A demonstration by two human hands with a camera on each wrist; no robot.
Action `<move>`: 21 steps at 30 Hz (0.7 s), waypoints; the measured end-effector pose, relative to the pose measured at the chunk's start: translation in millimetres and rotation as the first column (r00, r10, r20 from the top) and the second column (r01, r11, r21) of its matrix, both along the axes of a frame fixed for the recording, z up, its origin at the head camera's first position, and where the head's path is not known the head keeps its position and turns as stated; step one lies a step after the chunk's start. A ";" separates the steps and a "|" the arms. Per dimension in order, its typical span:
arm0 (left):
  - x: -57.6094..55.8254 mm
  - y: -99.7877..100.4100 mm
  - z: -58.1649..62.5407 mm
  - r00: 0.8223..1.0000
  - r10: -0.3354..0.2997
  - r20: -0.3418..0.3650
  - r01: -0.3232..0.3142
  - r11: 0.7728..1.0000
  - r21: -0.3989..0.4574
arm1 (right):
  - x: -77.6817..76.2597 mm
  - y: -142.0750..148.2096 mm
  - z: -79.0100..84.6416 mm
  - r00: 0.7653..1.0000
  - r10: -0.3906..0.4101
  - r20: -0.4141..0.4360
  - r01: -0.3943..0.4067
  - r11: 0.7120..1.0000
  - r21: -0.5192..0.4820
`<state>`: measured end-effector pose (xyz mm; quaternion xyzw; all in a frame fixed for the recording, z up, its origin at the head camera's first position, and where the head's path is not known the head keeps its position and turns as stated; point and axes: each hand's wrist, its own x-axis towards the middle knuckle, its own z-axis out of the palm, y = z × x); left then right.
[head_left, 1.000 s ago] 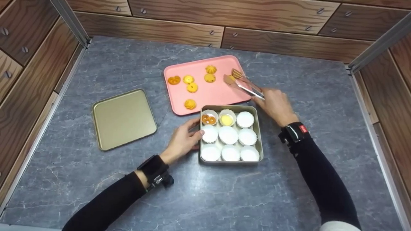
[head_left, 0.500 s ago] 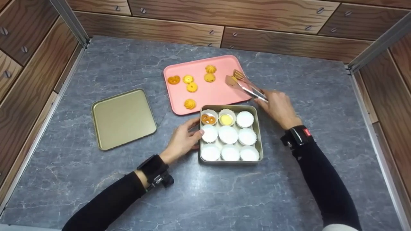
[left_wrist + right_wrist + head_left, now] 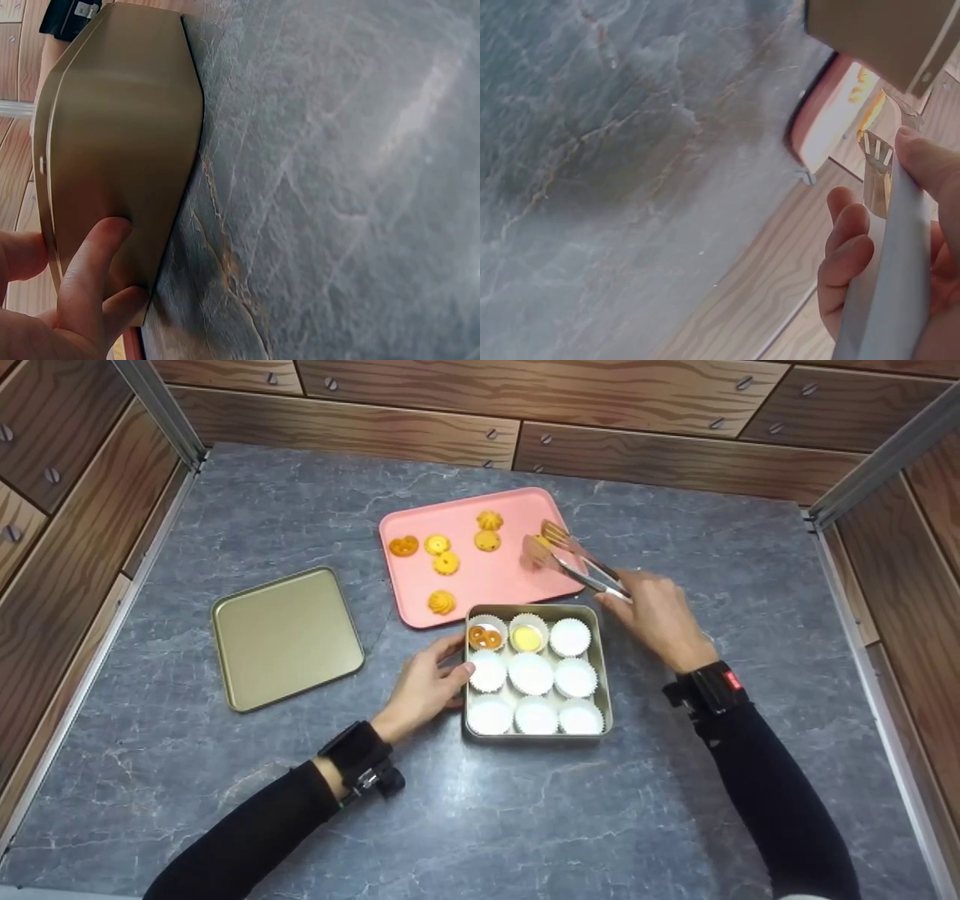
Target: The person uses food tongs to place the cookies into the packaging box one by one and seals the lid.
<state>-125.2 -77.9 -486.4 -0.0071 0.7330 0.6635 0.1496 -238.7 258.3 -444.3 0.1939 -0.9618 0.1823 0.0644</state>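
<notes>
My left hand (image 3: 424,681) holds the side of a square gold biscuit tin (image 3: 538,739). In the left wrist view its fingers (image 3: 90,262) lie against the tin's outer wall, with another digit at the rim. White paper cups (image 3: 530,673) fill the tin; the back-left one holds a pretzel (image 3: 484,637), and a yellow cookie (image 3: 526,639) sits in the cup beside it. My right hand (image 3: 660,619) grips tongs (image 3: 592,579) with brown tips, one of them slotted. Between those tips, over the right end of the pink tray (image 3: 517,585), a cookie (image 3: 541,540) is partly hidden.
Another pretzel (image 3: 403,546) and several yellow cookies (image 3: 445,562) lie on the pink tray, behind the tin. Flat on the grey marbled table to the left is a gold square lid (image 3: 289,637). Wood-patterned walls (image 3: 450,420) enclose the back and sides.
My right hand and wrist have shifted slightly right and toward me, still gripping the tongs. The tongs' tips stay around the cookie. My left hand keeps its place on the tin.
</notes>
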 end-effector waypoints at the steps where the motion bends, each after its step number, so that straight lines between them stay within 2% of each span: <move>1: 0.0 0.1 0.0 1.000 0.001 -0.001 -0.001 1.000 -0.001 | 2.2 0.5 1.5 1.000 0.005 0.000 -0.005 1.000 -0.008; 15: 1.3 -0.4 -0.6 0.999 -0.002 0.033 0.000 0.999 0.040 | 31.0 7.0 13.2 0.997 0.048 -0.055 -0.049 0.999 -0.002; 21: 1.5 0.4 -0.6 0.999 -0.001 0.033 0.000 0.999 0.040 | 43.3 11.4 20.0 0.998 0.050 -0.034 -0.050 0.999 -0.005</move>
